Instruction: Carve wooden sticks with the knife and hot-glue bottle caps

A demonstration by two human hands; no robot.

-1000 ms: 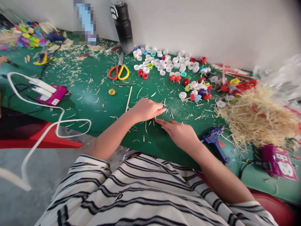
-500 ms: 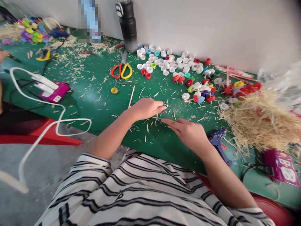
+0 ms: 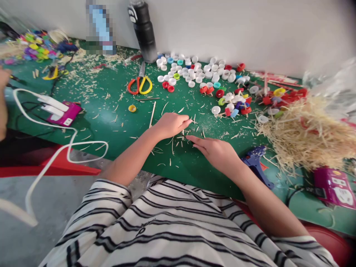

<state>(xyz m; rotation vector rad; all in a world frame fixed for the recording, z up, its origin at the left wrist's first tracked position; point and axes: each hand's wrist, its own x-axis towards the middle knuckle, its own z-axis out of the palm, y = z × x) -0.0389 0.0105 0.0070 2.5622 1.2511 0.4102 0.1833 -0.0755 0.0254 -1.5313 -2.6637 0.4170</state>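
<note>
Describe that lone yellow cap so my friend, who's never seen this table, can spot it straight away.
On the green table, find the tall black bottle by the wall, then the scissors with one orange and one yellow handle. Just nearer the wearer than the orange handle sits the small round yellow cap, alone, well apart from the crowded white caps.

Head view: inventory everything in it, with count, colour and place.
Table: one, green, centre
Bottle: one, black, by the wall
Scissors: one pair, red-yellow, near bottle
Bottle caps: many, mostly white, beyond hands
Glue gun: one, blue, right
Power sockets: two, magenta, left and right
Cable: one, white, left
Shavings heap: one, straw-coloured, right
Plastic film: uncounted, clear, far right
Stool: one, red, lower right
Other person's hand: one, bare, left edge
Hands: two, bare, centre
</note>
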